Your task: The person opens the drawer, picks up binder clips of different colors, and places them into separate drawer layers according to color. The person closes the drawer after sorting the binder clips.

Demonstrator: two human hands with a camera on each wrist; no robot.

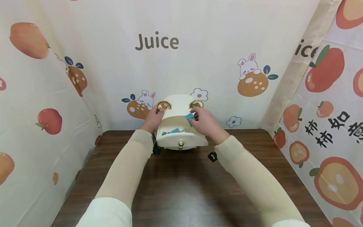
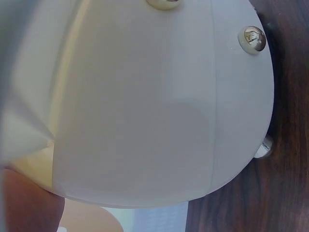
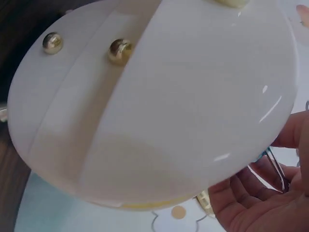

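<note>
A white rounded drawer box [image 1: 178, 105] stands against the back wall, its upper drawer [image 1: 195, 138] pulled out. Teal binder clips [image 1: 175, 130] lie inside that drawer. My left hand [image 1: 153, 120] holds the box's upper left side, thumb at the gold ring [image 1: 165, 105]. Over the drawer's right part, my right hand [image 1: 208, 123] pinches a teal binder clip [image 1: 189, 118] by its wire handles. The right wrist view shows that clip's wire handles [image 3: 276, 169] between the fingers, its body mostly hidden behind the drawer front.
Gold ball knobs [image 1: 181, 144] sit on the drawer fronts, a lower drawer [image 2: 241, 96] below the open one. The dark wooden table [image 1: 175, 186] stretches toward me. Printed fabric walls [image 1: 198, 56] close in the back and both sides.
</note>
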